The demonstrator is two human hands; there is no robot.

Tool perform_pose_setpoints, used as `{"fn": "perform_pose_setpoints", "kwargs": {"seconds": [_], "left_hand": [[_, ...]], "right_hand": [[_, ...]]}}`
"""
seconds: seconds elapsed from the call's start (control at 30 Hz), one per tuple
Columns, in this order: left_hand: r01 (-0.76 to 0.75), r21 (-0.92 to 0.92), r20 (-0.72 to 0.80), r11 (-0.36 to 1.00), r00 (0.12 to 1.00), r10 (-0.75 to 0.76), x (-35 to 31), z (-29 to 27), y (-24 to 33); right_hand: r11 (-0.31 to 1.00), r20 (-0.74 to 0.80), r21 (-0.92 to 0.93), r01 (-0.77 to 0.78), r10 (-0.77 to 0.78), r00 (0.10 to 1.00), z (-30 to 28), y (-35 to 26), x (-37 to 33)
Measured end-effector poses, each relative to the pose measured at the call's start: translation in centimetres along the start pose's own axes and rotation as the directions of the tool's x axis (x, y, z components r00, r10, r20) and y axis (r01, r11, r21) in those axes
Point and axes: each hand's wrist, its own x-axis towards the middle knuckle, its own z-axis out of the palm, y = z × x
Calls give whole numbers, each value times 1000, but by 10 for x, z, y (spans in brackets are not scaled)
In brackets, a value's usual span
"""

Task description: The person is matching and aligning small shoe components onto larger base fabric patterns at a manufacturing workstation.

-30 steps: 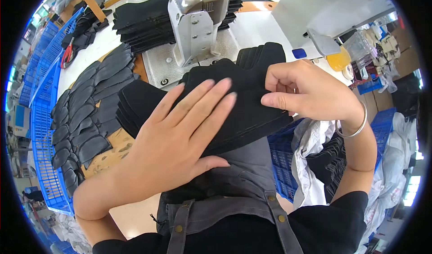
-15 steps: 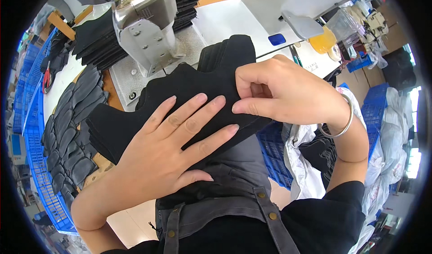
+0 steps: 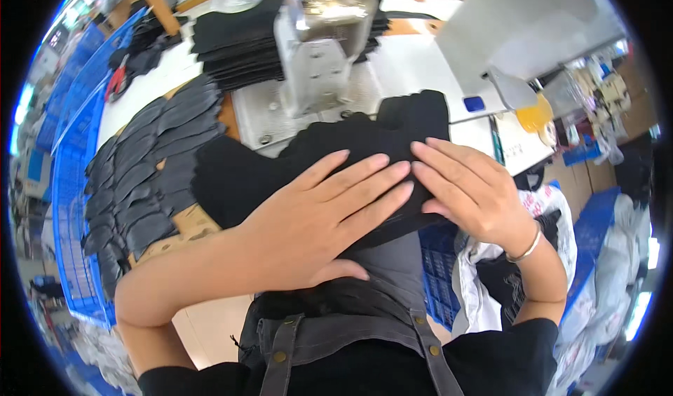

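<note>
A stack of black fabric pieces (image 3: 280,168) lies at the table's near edge, in front of a metal press machine (image 3: 319,45). My left hand (image 3: 319,217) lies flat on top of the stack, fingers spread and pointing right. My right hand (image 3: 473,193) rests palm down on the stack's right end, fingertips touching those of the left hand. A thin bracelet (image 3: 527,245) sits on my right wrist. Neither hand grips anything; both press on the fabric.
Overlapping dark cut pieces (image 3: 140,179) lie in rows at the left, beside blue crates (image 3: 70,186). More black stacks (image 3: 238,45) sit behind the machine. A white machine body (image 3: 519,31) stands at the right, with white bags (image 3: 491,277) and a blue basket (image 3: 442,270) below.
My right hand went from pinching the stack's edge to lying flat on it. The view shifted, so the machine and stack now appear farther right and nearer.
</note>
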Motion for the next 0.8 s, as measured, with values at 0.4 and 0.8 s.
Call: {"fn": "perform_pose_setpoints", "kwargs": {"seconds": [0.4,0.8], "left_hand": [[352,329,-374,876,901,-221,-22,-3,26],[910,251,-833,329,377,-405,-111,-110,-31]], "right_hand": [[943,-44,-314,109,-129,991,-39,-13,42],[979,76,190,-73,60,995,13,-28,38]]}}
